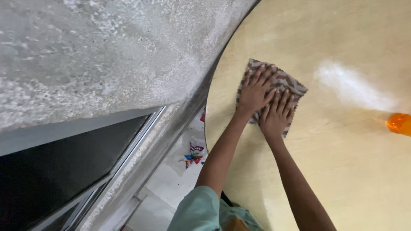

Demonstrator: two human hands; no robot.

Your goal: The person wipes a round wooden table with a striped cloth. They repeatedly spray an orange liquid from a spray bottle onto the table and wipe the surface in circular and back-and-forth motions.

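Observation:
A folded brown and white patterned cloth (289,82) lies flat on a pale wooden round table (342,162). My left hand (256,90) presses on the cloth's left part, palm down, fingers spread. Beside it, my right hand (277,116) presses on the cloth's lower right part, also palm down. The two hands touch side by side and cover much of the cloth.
An orange object (399,123) shows at the table's right edge of view. A whitish glare patch (351,85) sits on the tabletop. A rough grey wall (107,55) and a dark window (60,171) lie left; a colourful scrap (193,156) is on the floor below.

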